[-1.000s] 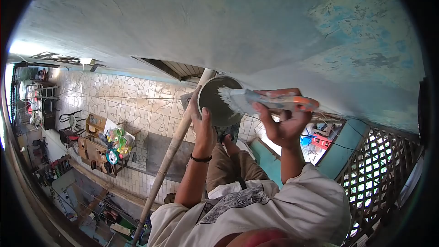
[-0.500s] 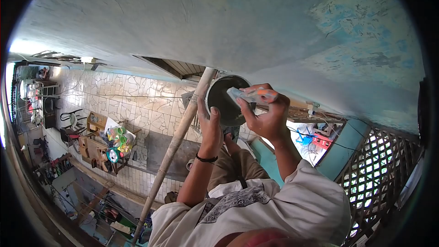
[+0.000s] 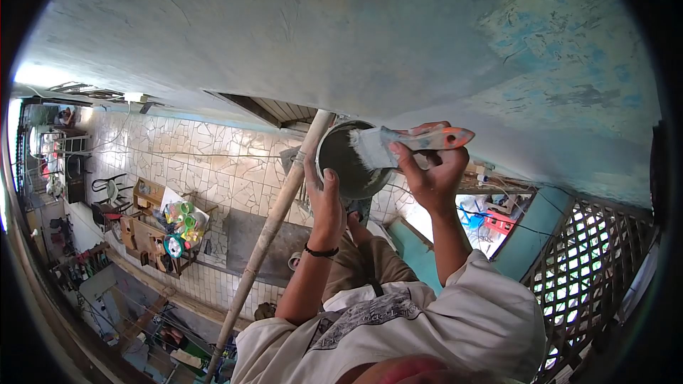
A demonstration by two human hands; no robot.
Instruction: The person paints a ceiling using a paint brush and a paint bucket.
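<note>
My left hand [image 3: 327,203] grips a round dark bucket [image 3: 338,163] by its side, thumb over the rim and the other fingers hidden behind. The bucket is tipped so that its grey inside shows. In my right hand [image 3: 434,174] is a wide paintbrush [image 3: 377,149], its orange-and-grey handle pointing right. The brush's pale bristles lie over the bucket's mouth. Just beyond both hands rises a wall [image 3: 341,50] with a smooth grey coat and patchy blue paint at the right.
A bamboo pole [image 3: 267,242] slants upward close to my left forearm. Far below, a tiled floor [image 3: 199,167] carries a wooden table [image 3: 153,238] with colourful items. A dark lattice [image 3: 587,270] stands at right, and a red crate [image 3: 499,220] shows through an opening.
My right hand has moved right and turned the paintbrush, so its broad bristles and handle end now show. My left hand and the bucket have stayed nearly in place.
</note>
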